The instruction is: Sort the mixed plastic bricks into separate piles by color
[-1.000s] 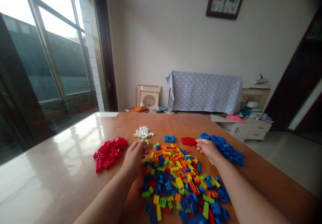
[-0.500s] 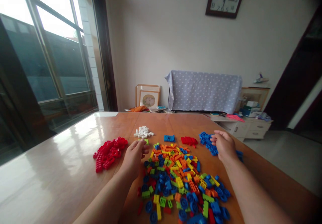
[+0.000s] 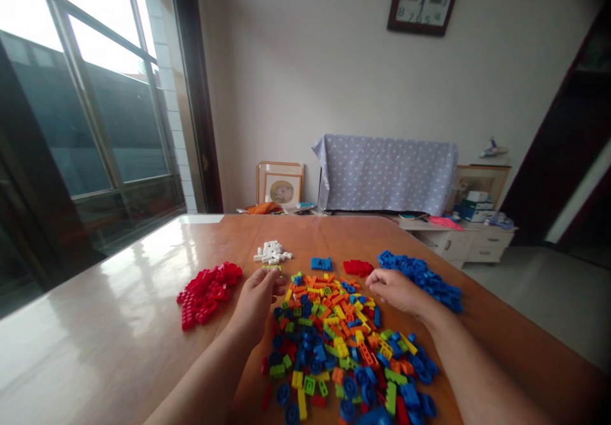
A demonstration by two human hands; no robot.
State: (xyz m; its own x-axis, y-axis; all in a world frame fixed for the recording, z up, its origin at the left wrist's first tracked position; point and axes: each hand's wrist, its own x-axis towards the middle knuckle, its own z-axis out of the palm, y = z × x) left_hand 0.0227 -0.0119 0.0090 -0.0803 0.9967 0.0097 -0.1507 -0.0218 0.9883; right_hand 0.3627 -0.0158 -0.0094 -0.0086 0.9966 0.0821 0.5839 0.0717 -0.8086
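Currently your left hand [image 3: 258, 294] rests at the upper-left edge of the mixed bricks [image 3: 334, 342] on the surface [image 3: 119, 323], mid-frame. Your right hand [image 3: 396, 288] is at their upper right, beside the blue pile [image 3: 429, 280]. Both are curled; I cannot tell whether either holds a brick.

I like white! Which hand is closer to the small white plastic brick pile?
Left. The left hand is just before the small white plastic brick pile; the right hand is far right.
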